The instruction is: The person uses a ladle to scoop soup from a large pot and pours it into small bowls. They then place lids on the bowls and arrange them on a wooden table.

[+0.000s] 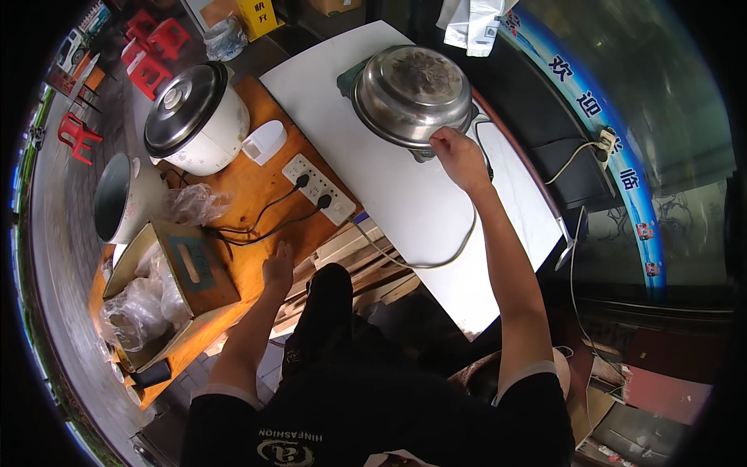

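My right hand (pixel 459 157) is at the near rim of an upturned stainless steel basin (pixel 397 111), its thumb and fingertips pinched on the edge. Brownish stains mark the basin's raised bottom. It covers most of a dark appliance, probably a cooker, on a white marble-look tabletop (pixel 408 222); what lies beneath is hidden. My left hand (pixel 278 269) rests on the edge of an orange-brown wooden table (pixel 257 245), holding nothing. Just beyond it is a white power strip (pixel 320 190) with two black plugs inserted.
A lidded rice cooker (pixel 198 125), a white plastic scoop (pixel 265 142) and an uncovered pot (pixel 128 198) stand on the wooden table. Nearer is a cardboard box (pixel 198 268) with plastic bags. A cable (pixel 432 267) crosses the white tabletop. Red stools (pixel 149 73) stand beyond.
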`<action>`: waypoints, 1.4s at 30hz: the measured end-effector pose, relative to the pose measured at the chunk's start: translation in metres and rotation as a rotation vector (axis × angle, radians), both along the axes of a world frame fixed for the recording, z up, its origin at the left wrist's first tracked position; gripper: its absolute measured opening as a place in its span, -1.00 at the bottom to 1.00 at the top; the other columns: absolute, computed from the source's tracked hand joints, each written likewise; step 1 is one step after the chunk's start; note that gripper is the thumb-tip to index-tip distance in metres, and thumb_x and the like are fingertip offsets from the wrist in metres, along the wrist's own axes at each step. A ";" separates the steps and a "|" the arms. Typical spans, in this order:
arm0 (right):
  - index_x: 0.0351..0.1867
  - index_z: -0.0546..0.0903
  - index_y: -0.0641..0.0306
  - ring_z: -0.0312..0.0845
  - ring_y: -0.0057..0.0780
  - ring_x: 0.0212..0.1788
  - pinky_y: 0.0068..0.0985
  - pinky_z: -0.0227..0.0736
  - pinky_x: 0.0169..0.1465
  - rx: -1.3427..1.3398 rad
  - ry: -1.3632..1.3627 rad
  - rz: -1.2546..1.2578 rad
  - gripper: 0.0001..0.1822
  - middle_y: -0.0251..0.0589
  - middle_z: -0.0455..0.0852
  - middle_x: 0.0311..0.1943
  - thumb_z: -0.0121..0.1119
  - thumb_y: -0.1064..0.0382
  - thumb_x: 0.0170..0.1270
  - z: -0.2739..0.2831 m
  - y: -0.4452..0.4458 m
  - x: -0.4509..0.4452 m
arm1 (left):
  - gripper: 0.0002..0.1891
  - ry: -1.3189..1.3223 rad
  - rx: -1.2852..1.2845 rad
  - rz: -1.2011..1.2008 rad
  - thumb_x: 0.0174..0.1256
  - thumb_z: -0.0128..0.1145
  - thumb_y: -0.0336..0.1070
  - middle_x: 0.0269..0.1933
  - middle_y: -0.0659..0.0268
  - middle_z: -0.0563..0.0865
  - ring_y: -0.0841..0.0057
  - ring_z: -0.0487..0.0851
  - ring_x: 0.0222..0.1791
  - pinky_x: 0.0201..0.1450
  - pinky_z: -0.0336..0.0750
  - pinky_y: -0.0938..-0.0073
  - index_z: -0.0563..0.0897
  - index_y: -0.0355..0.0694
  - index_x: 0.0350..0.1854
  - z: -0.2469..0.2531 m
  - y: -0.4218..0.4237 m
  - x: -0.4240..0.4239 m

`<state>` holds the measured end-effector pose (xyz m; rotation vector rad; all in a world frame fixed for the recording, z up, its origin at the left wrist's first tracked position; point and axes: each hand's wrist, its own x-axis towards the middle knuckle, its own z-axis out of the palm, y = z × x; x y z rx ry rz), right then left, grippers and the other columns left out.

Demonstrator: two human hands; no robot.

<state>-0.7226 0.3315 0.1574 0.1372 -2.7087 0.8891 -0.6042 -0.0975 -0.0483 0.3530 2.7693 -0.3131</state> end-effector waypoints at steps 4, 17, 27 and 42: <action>-0.31 0.54 0.18 0.58 -0.17 -0.21 -0.26 0.47 -0.15 0.163 0.028 0.019 -0.89 -0.18 0.64 -0.30 0.11 0.22 0.24 0.028 0.005 -0.042 | -0.42 -0.006 0.028 0.024 0.19 0.06 -0.37 0.37 0.22 0.34 0.28 0.64 -0.04 -0.13 0.56 0.32 0.33 -0.16 0.32 0.002 0.003 0.002; -0.20 0.58 0.14 0.54 -0.28 -0.06 -0.32 0.43 -0.02 0.751 0.245 -0.099 -0.81 -0.25 0.64 -0.23 0.14 0.19 0.18 0.105 0.044 -0.236 | -0.44 0.083 0.188 0.016 0.12 0.12 -0.35 0.33 0.13 0.36 0.17 0.56 0.04 -0.07 0.55 0.25 0.39 -0.25 0.26 0.000 -0.005 0.008; -0.08 0.64 0.03 0.23 -0.24 0.30 -0.17 0.22 0.23 1.088 0.431 -0.306 -0.72 -0.19 0.45 0.15 0.13 0.16 0.16 0.156 0.078 -0.418 | -0.48 0.043 0.342 0.002 0.18 0.04 -0.30 0.29 0.03 0.39 -0.03 0.48 0.12 -0.24 0.60 0.14 0.40 -0.31 0.23 -0.005 -0.009 0.001; -0.13 0.68 0.12 0.22 -0.32 0.30 -0.04 0.02 0.29 1.272 0.212 -0.451 -0.71 -0.23 0.54 0.08 -0.03 0.21 0.21 0.182 0.125 -0.583 | -0.36 -0.006 0.470 0.233 0.14 -0.08 -0.52 0.38 0.20 0.33 0.18 0.29 0.37 -0.27 0.62 0.30 0.27 -0.09 0.37 0.035 0.003 -0.019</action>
